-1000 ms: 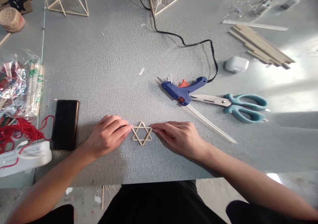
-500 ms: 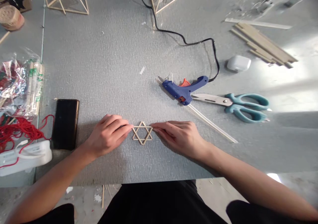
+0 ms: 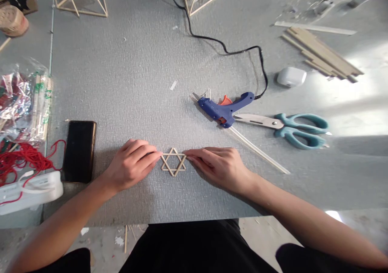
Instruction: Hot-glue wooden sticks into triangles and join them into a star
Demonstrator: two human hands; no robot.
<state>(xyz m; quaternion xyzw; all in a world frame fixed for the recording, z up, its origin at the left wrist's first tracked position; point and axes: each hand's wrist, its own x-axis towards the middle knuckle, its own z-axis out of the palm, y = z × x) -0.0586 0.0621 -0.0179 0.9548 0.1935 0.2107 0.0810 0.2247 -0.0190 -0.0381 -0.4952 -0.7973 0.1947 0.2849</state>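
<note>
A small six-pointed star made of thin wooden sticks [image 3: 173,174] lies near the table's front edge, between my hands. My left hand [image 3: 133,162] pinches its upper left tip with closed fingers. On the opposite side, my right hand [image 3: 221,166] grips the upper right tip between thumb and fingers. Beyond my right hand rests a blue glue gun [image 3: 215,110] on its wire stand, with a clear glue stick [image 3: 259,150] poking out of its back. Scissors with teal handles [image 3: 283,128] lie beside it, their blade tip close to the gun.
A black phone [image 3: 79,152] lies left of my left hand, near red yarn [image 3: 22,162] and a white power strip [image 3: 33,191]. Bagged sticks [image 3: 42,103] sit farther left. Wooden strips [image 3: 321,55] and a white case [image 3: 291,77] are at right. Stick frames [image 3: 81,12] stand behind; a black cord [image 3: 224,49] crosses the table.
</note>
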